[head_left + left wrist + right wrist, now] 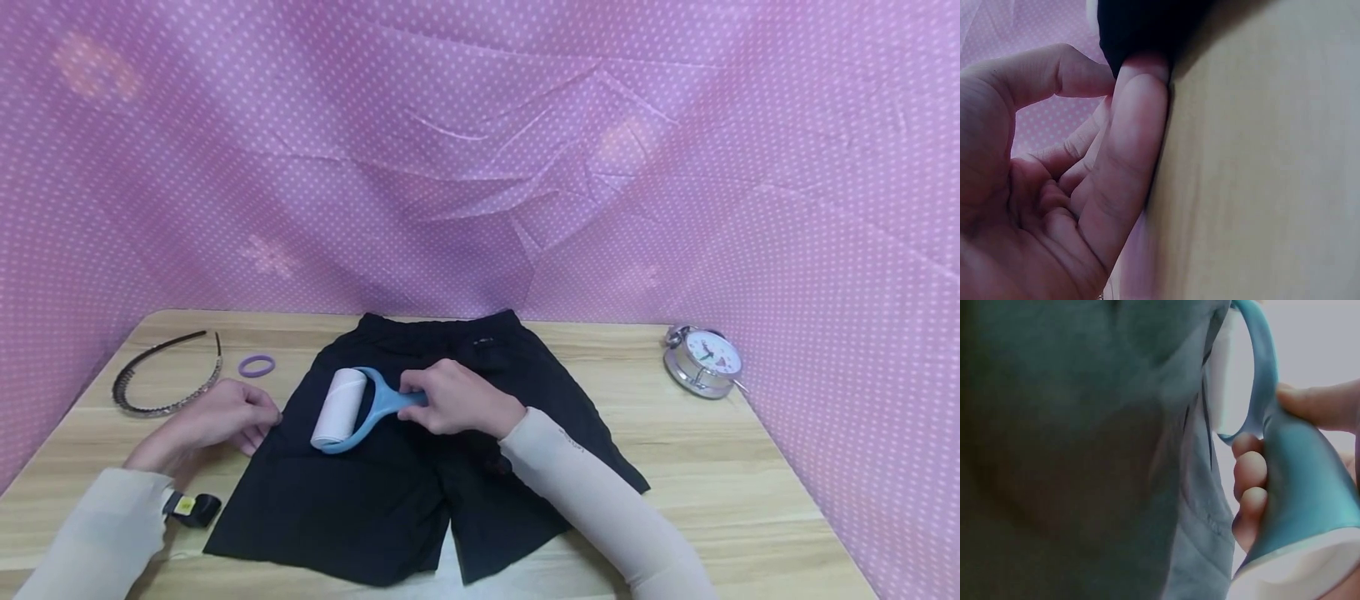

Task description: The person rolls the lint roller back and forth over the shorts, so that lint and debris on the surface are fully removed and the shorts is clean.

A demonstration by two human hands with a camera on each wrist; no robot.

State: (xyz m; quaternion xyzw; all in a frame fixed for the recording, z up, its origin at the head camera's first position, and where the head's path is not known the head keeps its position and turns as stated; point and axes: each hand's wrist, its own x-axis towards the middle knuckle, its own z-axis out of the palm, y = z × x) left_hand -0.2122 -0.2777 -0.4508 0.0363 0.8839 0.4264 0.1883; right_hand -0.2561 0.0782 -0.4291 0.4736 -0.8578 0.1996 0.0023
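Observation:
A pair of black shorts (352, 508) lies spread on the table, waistband toward the back. My right hand (457, 398) grips the blue handle of a lint roller (339, 408), whose white roll rests over the left side of the shorts. In the right wrist view the fingers wrap round the handle (1304, 481), thumb along its top. At the left edge of the shorts, my left hand (225, 412) pinches the fabric between thumb and fingers; the left wrist view shows the cloth's dark edge (1138, 31) at the fingertips.
A dark headband (123, 387) and a purple ring-shaped band (257, 365) lie at the table's back left. Toward the back right stands a silver alarm clock (703, 362). Behind the wooden table (720, 483) hangs a pink dotted cloth (465, 125).

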